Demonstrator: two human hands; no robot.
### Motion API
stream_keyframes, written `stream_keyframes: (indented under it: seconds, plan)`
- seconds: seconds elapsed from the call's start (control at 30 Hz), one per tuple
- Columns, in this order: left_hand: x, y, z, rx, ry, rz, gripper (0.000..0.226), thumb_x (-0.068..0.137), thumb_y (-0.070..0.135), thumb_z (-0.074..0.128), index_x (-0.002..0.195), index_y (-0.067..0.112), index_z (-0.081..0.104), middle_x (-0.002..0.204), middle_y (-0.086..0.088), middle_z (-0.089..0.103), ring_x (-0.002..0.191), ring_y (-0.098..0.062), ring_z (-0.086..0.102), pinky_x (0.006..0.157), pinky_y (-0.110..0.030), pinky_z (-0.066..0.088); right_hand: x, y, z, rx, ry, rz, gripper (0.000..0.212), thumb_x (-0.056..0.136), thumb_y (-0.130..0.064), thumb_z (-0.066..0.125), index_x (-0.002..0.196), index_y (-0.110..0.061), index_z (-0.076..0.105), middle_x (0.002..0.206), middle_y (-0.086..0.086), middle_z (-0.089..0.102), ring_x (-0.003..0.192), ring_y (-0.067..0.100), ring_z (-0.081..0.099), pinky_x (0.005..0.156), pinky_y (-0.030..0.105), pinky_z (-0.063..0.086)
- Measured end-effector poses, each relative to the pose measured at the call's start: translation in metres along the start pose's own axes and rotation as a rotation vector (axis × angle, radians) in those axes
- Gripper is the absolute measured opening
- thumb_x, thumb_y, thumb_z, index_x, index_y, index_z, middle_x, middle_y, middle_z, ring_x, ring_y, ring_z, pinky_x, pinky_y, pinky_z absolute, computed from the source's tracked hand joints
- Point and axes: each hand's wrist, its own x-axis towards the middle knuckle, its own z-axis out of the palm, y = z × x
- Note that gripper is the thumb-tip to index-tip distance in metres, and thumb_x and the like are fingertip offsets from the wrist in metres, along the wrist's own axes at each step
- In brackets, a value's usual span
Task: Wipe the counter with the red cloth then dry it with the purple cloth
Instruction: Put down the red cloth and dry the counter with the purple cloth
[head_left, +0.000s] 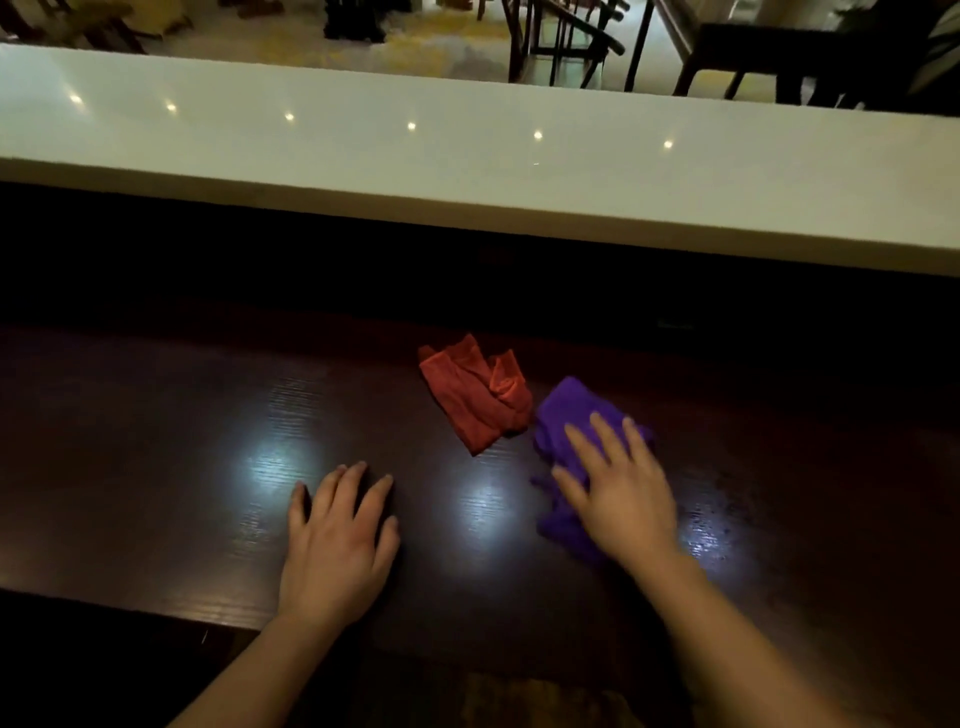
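1. Nearest the body, left hand lies flat on the dark worktop, palm down, fingers spread, holding nothing. It seems only to brace. Risk: if it leans on a damp patch it may slip or leave prints on wood meant to end up dry.

2. Right of it, right hand presses flat on the purple cloth, fingers extended, not curled; no real grip, the cloth is pinned under the palm, not clasped. Its edges look smeared, probably from motion. Risk: with palm pressure alone, the cloth could bunch or slide out from under the hand mid-stroke.

3. Just beyond, red cloth sits crumpled on the worktop, untouched by either hand, its near corner touching or nearly touching the purple one; cannot tell which. Judged stage: drying. Risk: a forward stroke could shove into the red cloth, push it along, or pick up its moisture and re-wet the surface.

4. Right of the purple cloth, the sheen looks speckled, possibly damp; that area could be missed.

5. Farthest, a raised white ledge, bare, with chairs beyond it.
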Motion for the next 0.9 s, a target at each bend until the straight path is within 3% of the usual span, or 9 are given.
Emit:
stream_keyframes:
  seconds: [0.07, 0.17, 0.3, 0.37, 0.47, 0.6, 0.7, 0.9]
  plan:
    - [0.001, 0.003, -0.001, 0.050, -0.029, 0.003, 0.058, 0.089, 0.047, 0.032, 0.129, 0.015, 0.060, 0.136, -0.014, 0.053, 0.131, -0.033, 0.044, 0.108, -0.065, 0.026, 0.042, 0.003, -0.006, 0.033, -0.067, 0.123, 0.061, 0.090, -0.067, 0.035, 0.146, -0.043, 0.032, 0.160, -0.002, 0.025, 0.147, 0.032, 0.016, 0.113, 0.044, 0.024]
    - [0.003, 0.015, -0.001, 0.066, -0.053, -0.031, 0.065, 0.087, 0.053, 0.028, 0.133, 0.015, 0.054, 0.141, -0.015, 0.048, 0.135, -0.033, 0.038, 0.109, -0.066, 0.024, 0.050, -0.003, -0.007, 0.044, -0.075, 0.131, 0.057, 0.088, -0.064, 0.041, 0.142, -0.047, 0.035, 0.160, -0.006, 0.024, 0.145, 0.033, 0.019, 0.110, 0.047, 0.024]
    - [0.009, 0.060, 0.009, -0.030, -0.093, -0.015, 0.067, 0.085, 0.053, 0.024, 0.145, 0.027, 0.043, 0.155, -0.008, 0.035, 0.146, -0.027, 0.023, 0.115, -0.065, 0.011, -0.035, -0.021, 0.003, 0.065, -0.008, -0.089, 0.056, 0.083, -0.062, 0.046, 0.137, -0.046, 0.042, 0.154, -0.009, 0.037, 0.139, 0.030, 0.034, 0.105, 0.047, 0.032]
    - [0.012, 0.083, 0.017, -0.061, -0.113, -0.019, 0.065, 0.086, 0.052, 0.023, 0.145, 0.034, 0.040, 0.158, -0.005, 0.031, 0.148, -0.027, 0.017, 0.114, -0.067, 0.006, -0.084, -0.021, 0.013, 0.108, -0.010, -0.219, 0.058, 0.084, -0.062, 0.047, 0.138, -0.047, 0.039, 0.154, -0.010, 0.036, 0.140, 0.028, 0.032, 0.108, 0.046, 0.031]
    - [0.013, 0.096, 0.027, -0.038, -0.110, -0.035, 0.060, 0.087, 0.051, 0.026, 0.143, 0.036, 0.043, 0.156, -0.009, 0.034, 0.148, -0.035, 0.017, 0.112, -0.071, 0.004, -0.078, 0.014, 0.016, 0.047, -0.020, -0.306, 0.055, 0.088, -0.060, 0.045, 0.140, -0.043, 0.039, 0.154, -0.007, 0.038, 0.143, 0.026, 0.031, 0.113, 0.043, 0.033]
    - [0.012, 0.096, 0.034, -0.005, -0.074, -0.020, 0.054, 0.088, 0.050, 0.036, 0.139, 0.036, 0.047, 0.152, -0.014, 0.040, 0.144, -0.041, 0.023, 0.110, -0.074, 0.009, -0.005, 0.052, -0.005, -0.002, -0.051, -0.043, 0.056, 0.093, -0.059, 0.040, 0.145, -0.040, 0.037, 0.159, -0.004, 0.029, 0.149, 0.027, 0.017, 0.119, 0.041, 0.022]
    - [0.013, 0.098, 0.034, 0.011, -0.092, -0.019, 0.056, 0.088, 0.052, 0.035, 0.140, 0.036, 0.045, 0.153, -0.015, 0.038, 0.144, -0.041, 0.021, 0.110, -0.074, 0.007, 0.002, 0.043, -0.007, 0.021, -0.057, 0.075, 0.055, 0.093, -0.057, 0.041, 0.145, -0.042, 0.033, 0.161, -0.004, 0.023, 0.149, 0.029, 0.012, 0.119, 0.043, 0.020]
    - [0.010, 0.094, 0.037, -0.002, -0.076, 0.039, 0.054, 0.088, 0.052, 0.036, 0.141, 0.041, 0.039, 0.153, -0.015, 0.036, 0.146, -0.034, 0.020, 0.111, -0.073, 0.008, -0.125, 0.037, 0.012, 0.066, -0.035, -0.173, 0.057, 0.091, -0.060, 0.039, 0.145, -0.044, 0.031, 0.159, -0.008, 0.028, 0.147, 0.026, 0.021, 0.116, 0.043, 0.026]
